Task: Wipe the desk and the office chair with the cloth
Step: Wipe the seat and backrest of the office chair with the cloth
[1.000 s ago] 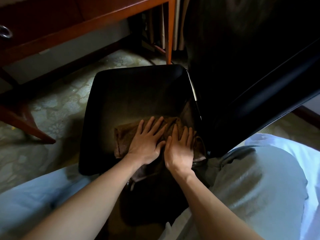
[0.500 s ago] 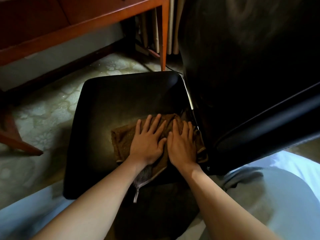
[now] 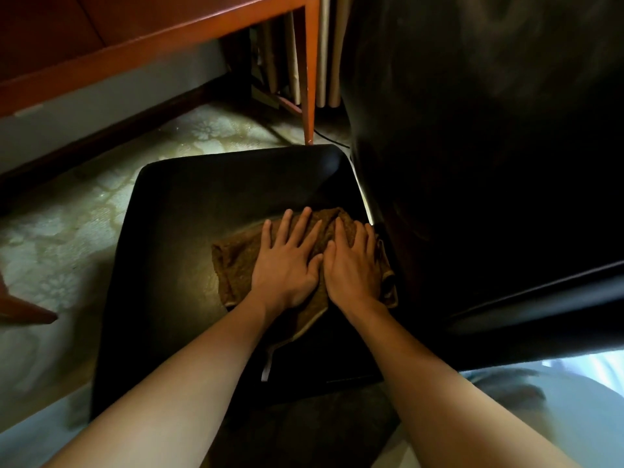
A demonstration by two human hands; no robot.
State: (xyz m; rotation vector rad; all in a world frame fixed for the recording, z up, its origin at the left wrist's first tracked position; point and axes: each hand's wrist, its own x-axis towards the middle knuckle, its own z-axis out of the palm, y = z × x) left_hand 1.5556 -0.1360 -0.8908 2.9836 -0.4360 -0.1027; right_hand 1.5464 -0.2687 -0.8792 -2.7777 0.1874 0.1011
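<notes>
A brown cloth [image 3: 233, 261] lies spread on the black seat [image 3: 189, 211] of the office chair, near the seat's right side. My left hand [image 3: 287, 261] presses flat on the cloth's middle, fingers apart. Beside it, touching at the thumbs, my right hand [image 3: 354, 265] presses flat on the cloth's right part. The chair's black backrest [image 3: 472, 163] rises at the right and hides what is behind it. The red-brown wooden desk [image 3: 162, 38] stands at the top left, with one thin leg [image 3: 309, 79] just beyond the seat.
Pale patterned floor [image 3: 67, 238] lies left of the chair. A dark baseboard runs under the desk. Upright boards or rolls [image 3: 326, 52] lean behind the desk leg. A wooden foot [image 3: 23, 312] sticks in at the left edge. My light trousers show at the bottom corners.
Both hands have pushed the cloth forward across the seat, away from the near edge and toward the backrest side. The view has tilted so more of the seat shows.
</notes>
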